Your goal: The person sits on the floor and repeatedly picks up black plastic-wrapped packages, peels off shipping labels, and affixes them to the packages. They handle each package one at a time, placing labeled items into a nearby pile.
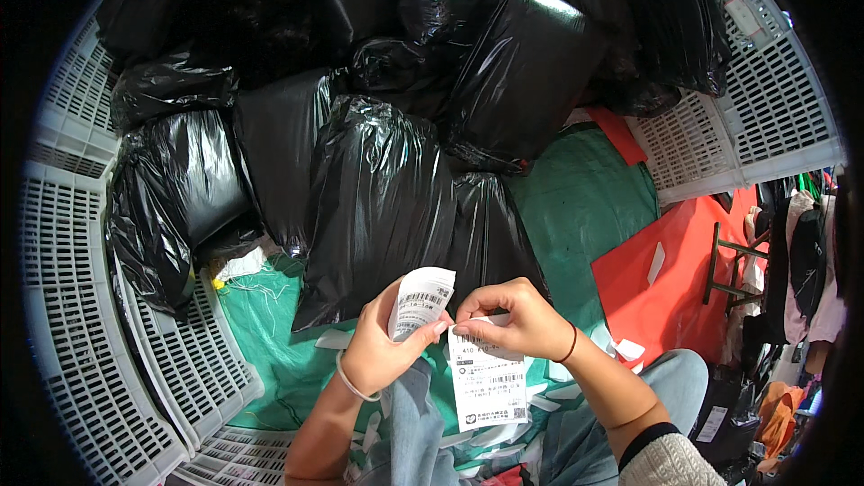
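In the head view, my left hand (388, 344) grips a curled stack of printed shipping labels (420, 304). My right hand (516, 320) pinches the top edge of one long white shipping label (487, 385), which hangs over my lap with its print showing. The fingertips of both hands are close together at that label's upper left corner. Just beyond my hands stands a black plastic parcel bag (385, 209), with another black bag (493, 229) to its right.
Many black bags (520, 67) are piled ahead. White plastic crates (74, 310) line the left, and more (776, 94) stand at the upper right. Green sheeting (587, 189) and a red sheet (675, 270) cover the floor, with paper strips around my legs. Clothes (806, 263) hang at the right.
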Demonstrator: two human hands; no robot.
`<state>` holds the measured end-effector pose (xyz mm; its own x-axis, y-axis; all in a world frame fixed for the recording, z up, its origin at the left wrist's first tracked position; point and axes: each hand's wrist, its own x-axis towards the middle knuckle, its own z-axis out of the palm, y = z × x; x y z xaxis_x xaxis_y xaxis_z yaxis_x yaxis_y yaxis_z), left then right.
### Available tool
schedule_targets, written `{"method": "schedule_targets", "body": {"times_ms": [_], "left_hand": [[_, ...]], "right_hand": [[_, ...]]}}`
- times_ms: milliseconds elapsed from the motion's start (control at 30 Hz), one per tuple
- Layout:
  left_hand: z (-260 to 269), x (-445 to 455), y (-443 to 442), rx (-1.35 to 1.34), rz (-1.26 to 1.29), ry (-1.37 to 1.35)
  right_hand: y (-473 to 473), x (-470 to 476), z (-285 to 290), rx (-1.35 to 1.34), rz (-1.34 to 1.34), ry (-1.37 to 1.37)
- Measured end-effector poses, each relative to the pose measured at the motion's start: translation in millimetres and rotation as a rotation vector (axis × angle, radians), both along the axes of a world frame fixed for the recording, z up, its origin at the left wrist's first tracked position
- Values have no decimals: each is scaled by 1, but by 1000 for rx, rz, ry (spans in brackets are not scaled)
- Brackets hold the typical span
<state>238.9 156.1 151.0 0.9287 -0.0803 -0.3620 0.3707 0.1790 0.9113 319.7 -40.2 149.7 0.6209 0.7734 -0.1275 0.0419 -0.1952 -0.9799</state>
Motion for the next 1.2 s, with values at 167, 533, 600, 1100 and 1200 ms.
{"method": "schedule_targets", "body": {"times_ms": [167, 533, 600, 1100, 1200], "left_hand": [[3, 1, -1, 53, -8, -37], [3, 5, -2, 152, -27, -96], [2, 5, -2, 110, -20, -80], [8, 10, 0, 343, -180, -171], [12, 11, -2, 396, -186, -188]], "right_hand": [[1, -2, -1, 2, 1, 61], [0, 0, 1, -23, -4, 75], [0, 0, 1, -13, 3, 46], [-4, 3, -5, 20, 109, -115], [-5, 3, -4, 22, 102, -130]]}}
